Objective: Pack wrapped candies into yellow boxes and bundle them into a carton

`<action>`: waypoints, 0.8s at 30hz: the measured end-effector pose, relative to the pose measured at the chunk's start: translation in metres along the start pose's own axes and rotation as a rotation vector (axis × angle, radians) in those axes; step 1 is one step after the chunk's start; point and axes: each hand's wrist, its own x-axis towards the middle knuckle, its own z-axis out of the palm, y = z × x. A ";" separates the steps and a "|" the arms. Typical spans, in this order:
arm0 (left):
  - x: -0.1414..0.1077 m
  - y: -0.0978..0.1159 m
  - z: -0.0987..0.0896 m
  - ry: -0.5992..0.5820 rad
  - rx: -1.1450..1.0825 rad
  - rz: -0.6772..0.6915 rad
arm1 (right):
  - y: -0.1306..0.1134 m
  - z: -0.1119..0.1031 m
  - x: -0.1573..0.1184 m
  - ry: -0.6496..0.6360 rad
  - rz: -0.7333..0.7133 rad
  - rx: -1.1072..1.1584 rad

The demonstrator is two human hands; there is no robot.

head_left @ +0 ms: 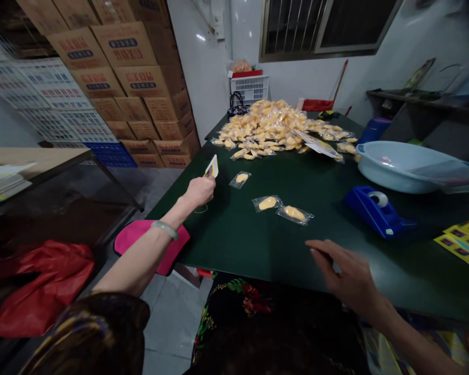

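My left hand (200, 190) is closed around a small printed card (212, 166) with white and yellow on it, over the left part of the dark green table (226, 234). To its right lies one clear packet (241, 178) with a yellow piece inside. Two more such packets, one at the middle (268, 203) and one just right of it (295, 213), touch at their ends. My right hand (346, 271) hovers near the front edge, fingers apart, holding nothing.
A large heap of yellow packets (273, 125) covers the far end. On the right are a light blue basin (394, 174), a blue tape dispenser (379, 213) and yellow printed sheets (463, 242). A pink pad (140, 237) juts out at the left edge.
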 end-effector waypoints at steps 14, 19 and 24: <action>-0.133 0.129 0.086 0.218 -0.494 0.296 | 0.029 0.104 0.065 -0.644 0.327 -0.399; -0.131 0.128 0.095 0.266 -0.649 0.310 | 0.030 0.111 0.076 -0.694 0.371 -0.464; -0.131 0.126 0.094 0.243 -0.742 0.358 | 0.045 0.097 0.109 -0.831 0.432 -0.423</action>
